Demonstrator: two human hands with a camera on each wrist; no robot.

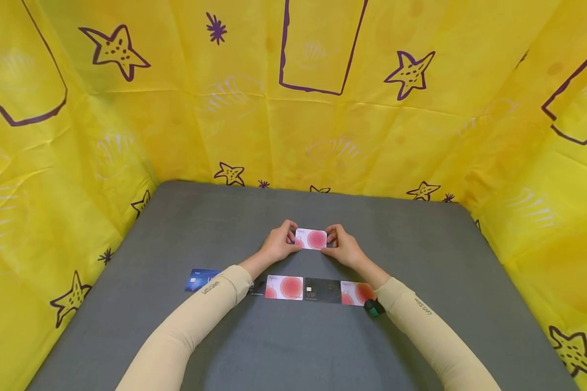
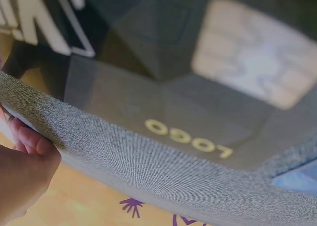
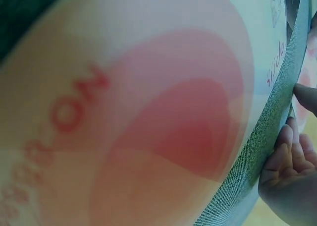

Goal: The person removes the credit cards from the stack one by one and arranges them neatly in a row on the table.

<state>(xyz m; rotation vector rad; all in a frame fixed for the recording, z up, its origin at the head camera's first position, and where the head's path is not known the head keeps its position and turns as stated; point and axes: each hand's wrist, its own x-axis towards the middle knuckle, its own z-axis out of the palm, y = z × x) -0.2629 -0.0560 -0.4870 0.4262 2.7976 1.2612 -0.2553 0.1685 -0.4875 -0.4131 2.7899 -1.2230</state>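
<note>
Beyond a row of cards, my left hand (image 1: 280, 242) and right hand (image 1: 344, 247) pinch a white card with pink circles (image 1: 311, 239) by its two short sides. The card lies at or just above the grey table; I cannot tell which. Close up in the left wrist view is a black card (image 2: 148, 87) with a chip and the upside-down word LOGO; my left hand (image 2: 27, 171) shows at the left edge. A pink-circled card (image 3: 183, 122) fills much of the right wrist view, with my right hand (image 3: 292, 171) at its right side.
Nearer me, a row holds a blue card (image 1: 200, 279), a dark card (image 1: 258, 288) partly behind my left forearm, a pink-circled card (image 1: 284, 288), a black VIP card (image 1: 323, 291) and another pink-circled card (image 1: 356, 293). Yellow patterned cloth (image 1: 313, 136) walls surround the grey table (image 1: 293, 347).
</note>
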